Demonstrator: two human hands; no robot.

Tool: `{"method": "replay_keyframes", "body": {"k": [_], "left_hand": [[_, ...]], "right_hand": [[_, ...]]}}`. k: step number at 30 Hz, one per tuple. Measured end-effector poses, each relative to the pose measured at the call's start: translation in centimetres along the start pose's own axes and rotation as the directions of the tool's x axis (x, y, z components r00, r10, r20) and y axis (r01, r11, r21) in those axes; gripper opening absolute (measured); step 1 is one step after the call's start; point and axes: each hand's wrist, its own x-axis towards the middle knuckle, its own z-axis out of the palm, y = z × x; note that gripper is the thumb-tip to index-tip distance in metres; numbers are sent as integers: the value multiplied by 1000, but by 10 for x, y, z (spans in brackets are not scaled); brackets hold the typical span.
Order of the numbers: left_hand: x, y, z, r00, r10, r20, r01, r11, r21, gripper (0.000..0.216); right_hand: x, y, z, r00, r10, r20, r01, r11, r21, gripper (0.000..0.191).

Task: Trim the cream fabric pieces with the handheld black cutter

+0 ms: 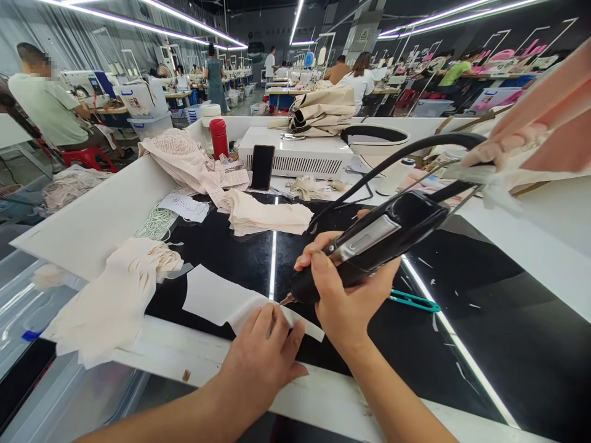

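My right hand (347, 295) is wrapped round a black corded handheld tool (369, 243) with a silver plate on its side. Its narrow metal tip points down to the left, at the edge of a white fabric piece (217, 295) on the glossy black tabletop (369, 344). Right at that tip, my left hand (265, 344) has its fingers closed on the fabric, which is slightly raised in a fold there. Something small and grey shows between the left fingers; I cannot make it out. Behind the right hand lies a teal thread snipper-like tool (414, 301).
Cream fabric stacks (270, 212) lie farther back and at the left edge (115, 295). A phone (263, 167) leans against a white vented box (295, 151). The tool's black cable (392, 157) arches upward. Pale fabric hangs near a hand (503, 144) at upper right.
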Motion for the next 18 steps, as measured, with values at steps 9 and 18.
{"method": "replay_keyframes", "body": {"k": [9,18], "left_hand": [[9,-28,-32,995,9,98,19,962,-273,32],[2,-67,-43,969,31,244,4,990,-140,40]], "right_hand": [[7,7,-4,998,-25,52,27,999,-38,43],[15,-10,-17,999,-32,40,32,999,8,35]]}}
